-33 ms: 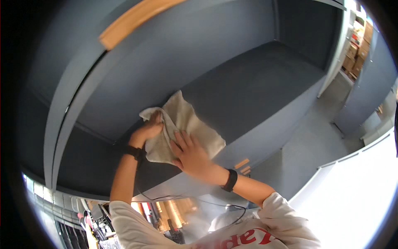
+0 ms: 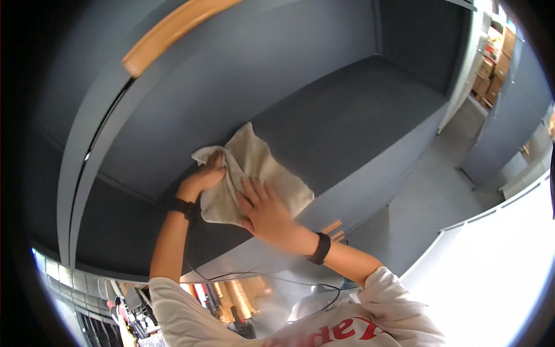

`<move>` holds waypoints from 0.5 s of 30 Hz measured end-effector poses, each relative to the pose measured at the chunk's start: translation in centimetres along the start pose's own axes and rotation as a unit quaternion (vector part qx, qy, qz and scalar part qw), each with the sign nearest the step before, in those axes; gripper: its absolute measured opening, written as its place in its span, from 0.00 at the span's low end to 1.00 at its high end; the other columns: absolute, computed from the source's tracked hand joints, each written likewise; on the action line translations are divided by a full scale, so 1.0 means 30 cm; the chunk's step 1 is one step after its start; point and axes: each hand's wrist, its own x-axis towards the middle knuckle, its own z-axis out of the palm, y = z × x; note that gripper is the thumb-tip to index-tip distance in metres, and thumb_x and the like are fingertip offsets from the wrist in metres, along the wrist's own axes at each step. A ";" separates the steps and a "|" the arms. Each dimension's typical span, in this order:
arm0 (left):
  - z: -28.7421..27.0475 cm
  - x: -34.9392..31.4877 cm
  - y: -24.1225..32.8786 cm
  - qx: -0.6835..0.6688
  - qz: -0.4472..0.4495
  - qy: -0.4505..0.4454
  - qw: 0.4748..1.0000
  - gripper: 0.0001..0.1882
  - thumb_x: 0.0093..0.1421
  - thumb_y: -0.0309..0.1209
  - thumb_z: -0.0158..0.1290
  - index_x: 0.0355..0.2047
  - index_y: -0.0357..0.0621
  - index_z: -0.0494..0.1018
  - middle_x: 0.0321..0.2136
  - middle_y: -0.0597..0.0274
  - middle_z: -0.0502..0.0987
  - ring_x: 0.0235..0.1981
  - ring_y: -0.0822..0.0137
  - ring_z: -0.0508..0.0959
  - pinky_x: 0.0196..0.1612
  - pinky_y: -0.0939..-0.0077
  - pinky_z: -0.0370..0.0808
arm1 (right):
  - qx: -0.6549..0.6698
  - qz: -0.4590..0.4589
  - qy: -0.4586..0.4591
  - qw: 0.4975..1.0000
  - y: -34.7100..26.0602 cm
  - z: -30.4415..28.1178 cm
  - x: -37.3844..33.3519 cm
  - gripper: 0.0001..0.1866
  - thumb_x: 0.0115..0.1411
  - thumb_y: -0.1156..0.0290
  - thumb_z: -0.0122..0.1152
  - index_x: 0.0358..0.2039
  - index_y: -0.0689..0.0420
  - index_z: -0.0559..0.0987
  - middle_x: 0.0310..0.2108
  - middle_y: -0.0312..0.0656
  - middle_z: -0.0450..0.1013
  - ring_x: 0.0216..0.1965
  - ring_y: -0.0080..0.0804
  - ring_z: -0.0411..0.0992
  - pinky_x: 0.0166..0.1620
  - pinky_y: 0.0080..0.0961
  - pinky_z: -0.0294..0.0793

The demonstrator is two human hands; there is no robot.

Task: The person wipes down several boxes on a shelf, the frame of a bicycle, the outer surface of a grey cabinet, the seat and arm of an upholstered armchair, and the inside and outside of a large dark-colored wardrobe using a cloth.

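Observation:
A beige cleaning cloth lies spread on the dark grey shelf of a cabinet, its left part bunched and folded. My left hand has its fingers curled into the bunched fold near the shelf's back panel; the folds hide some fingertips. To the right of it, my right hand lies flat on the cloth close to the shelf's front edge, fingers apart. A black band circles each wrist.
A grey upright post stands left of my arms, and a wooden strip runs along the top left. Below the shelf hangs a thin black cable. Cardboard boxes are stacked at the far right, near a grey panel.
The whole view has shifted very slightly. Both hands keep nearly the same place on the cloth.

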 end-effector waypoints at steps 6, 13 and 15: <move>-0.065 0.263 0.444 0.046 0.133 0.002 0.990 0.36 0.61 0.43 0.31 0.63 0.34 0.35 0.65 0.48 0.34 0.66 0.57 0.35 0.66 0.69 0.37 | -0.021 0.091 0.008 0.996 0.253 -0.174 -0.102 0.32 0.57 0.52 0.48 0.56 0.61 0.63 0.61 0.54 0.51 0.61 0.49 0.50 0.61 0.43 0.47; -0.121 0.469 0.845 0.092 0.166 -0.010 0.982 0.38 0.61 0.47 0.29 0.63 0.36 0.33 0.65 0.50 0.32 0.66 0.57 0.34 0.66 0.68 0.35 | -0.058 0.151 0.094 0.982 0.482 -0.297 -0.175 0.32 0.53 0.55 0.55 0.53 0.62 0.66 0.59 0.54 0.55 0.59 0.49 0.54 0.59 0.40 0.52; -0.112 0.529 0.938 0.106 0.162 -0.001 0.981 0.38 0.61 0.50 0.27 0.63 0.38 0.33 0.65 0.52 0.32 0.66 0.58 0.33 0.66 0.68 0.35 | -0.071 0.157 0.105 0.979 0.552 -0.319 -0.202 0.31 0.53 0.56 0.55 0.53 0.62 0.66 0.59 0.54 0.55 0.59 0.49 0.54 0.60 0.41 0.52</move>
